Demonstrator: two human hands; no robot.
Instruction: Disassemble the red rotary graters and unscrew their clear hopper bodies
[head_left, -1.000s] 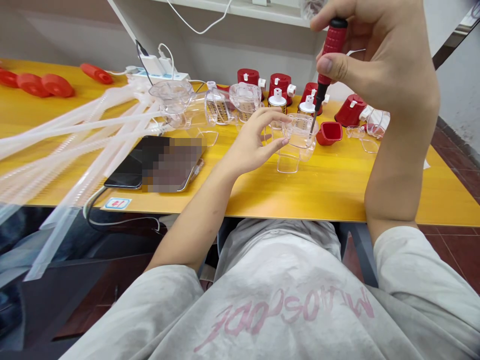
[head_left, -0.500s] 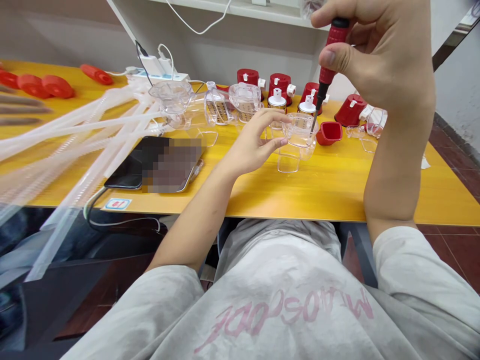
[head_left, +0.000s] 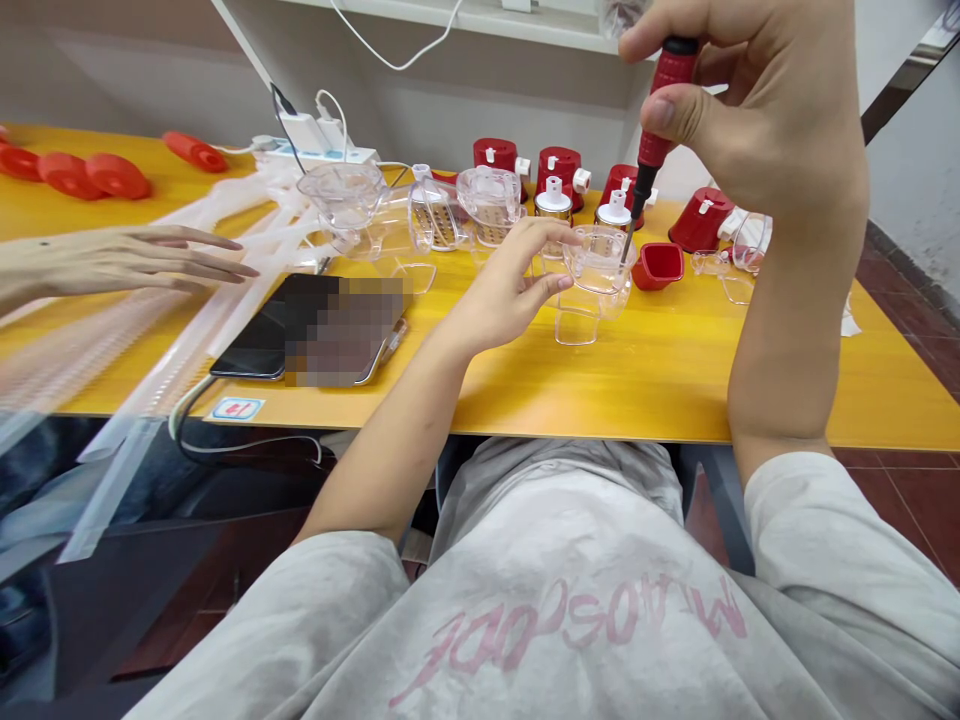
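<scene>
My right hand (head_left: 757, 110) grips a red and black screwdriver (head_left: 660, 125) from above, thumb on its handle. The shaft slants down and its tip is at the right side of a clear plastic housing (head_left: 596, 275) on the table. My left hand (head_left: 510, 285) curls around the left rim of that housing, fingers and thumb steadying it. A small red cup (head_left: 660, 266) lies just right of the housing. Behind it are white-topped metal cylinders (head_left: 553, 203).
Red cups with white fittings (head_left: 705, 220) line the back. Other clear housings (head_left: 345, 195) stand left of my hand. A phone (head_left: 262, 325) lies near the front edge. A co-worker's hand (head_left: 135, 260) is over long plastic strips (head_left: 142, 400). Red-orange parts (head_left: 116, 175) lie farther left.
The co-worker's hand has come in from the left over the plastic strips. My hands, the screwdriver and the clear housing look almost unmoved.
</scene>
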